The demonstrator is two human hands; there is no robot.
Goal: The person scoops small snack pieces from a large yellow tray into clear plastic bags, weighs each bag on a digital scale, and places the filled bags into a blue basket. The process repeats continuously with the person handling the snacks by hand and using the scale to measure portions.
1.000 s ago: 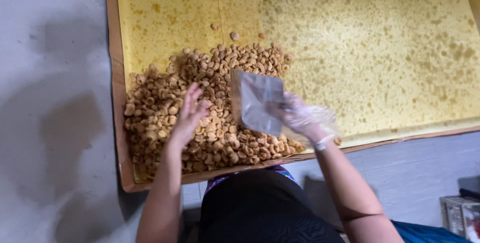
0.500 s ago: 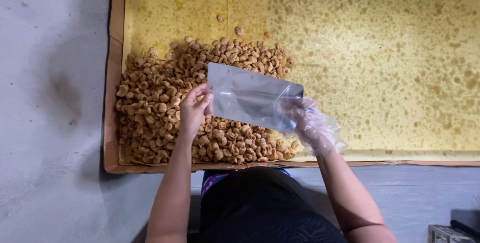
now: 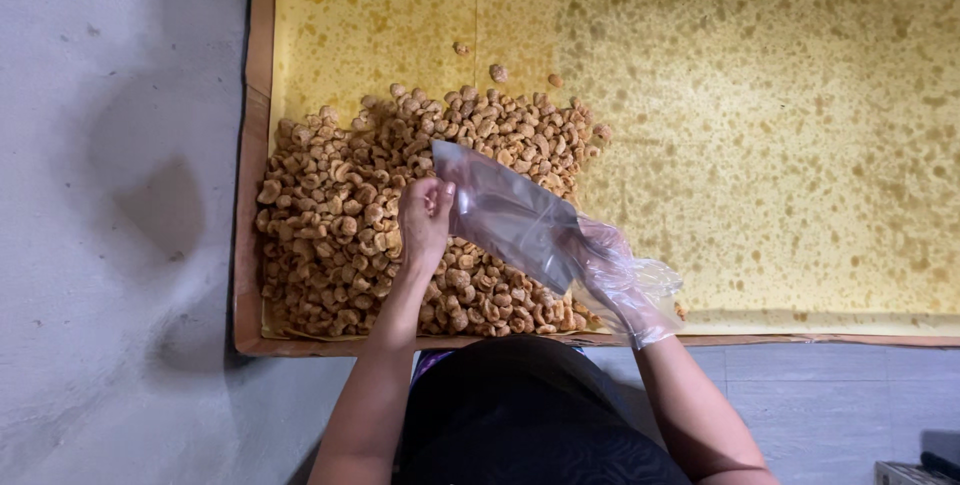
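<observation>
My bare left hand (image 3: 424,217) pinches the open edge of a clear plastic bag (image 3: 505,213) above a heap of golden-brown fried snack pieces (image 3: 340,215). My right hand (image 3: 620,280), inside a loose transparent glove, grips the bag's other end. The bag lies slanted between both hands, stretched over the right part of the heap. Whether anything is in the bag, I cannot tell.
The heap rests on oil-stained yellow paper (image 3: 780,115) lining a wide shallow cardboard tray (image 3: 250,145). A few stray pieces (image 3: 497,72) lie beyond the heap. Grey concrete floor (image 3: 110,195) lies left. My dark clothing (image 3: 520,415) fills the bottom centre.
My left hand left the snack pile and took the bag's edge. Both hands then brought the bag lower and slanted it over the heap.
</observation>
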